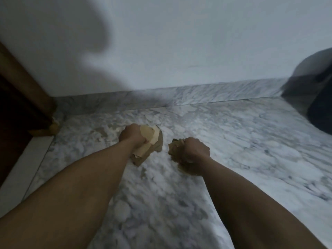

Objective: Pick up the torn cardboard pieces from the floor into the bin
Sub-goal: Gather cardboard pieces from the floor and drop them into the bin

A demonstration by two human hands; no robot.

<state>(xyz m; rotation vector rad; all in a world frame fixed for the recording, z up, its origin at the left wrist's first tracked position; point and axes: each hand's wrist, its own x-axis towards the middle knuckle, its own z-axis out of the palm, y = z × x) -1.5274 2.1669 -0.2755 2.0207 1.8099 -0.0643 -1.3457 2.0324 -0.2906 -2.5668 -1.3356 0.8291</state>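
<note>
In the head view, the only one, both arms reach forward over the marble floor. The left hand, just left of centre, is clenched around a wad of pale cardboard scraps, which fans out of the fist toward 3 o'clock. The right hand, just right of centre, is clamped on a darker wad of cardboard scraps that sticks out toward 9 o'clock and hangs below the fist. The two wads are near each other but apart, and whether either one touches the floor cannot be told. No loose scraps show on the visible floor, so the gathering step looks nearly done and the carry to the bin seems to come next. At the 3 o'clock edge sits a dark rounded object, too blurred to identify, though it may be the bin. If so, the next move calls for lifting both fists while keeping them tight, swinging toward 3 o'clock, and letting go only above the opening so that no loose flaps slip out. A wooden door frame stands at 9 o'clock. No brand, label or writing can be read on the cardboard or anywhere else.
</note>
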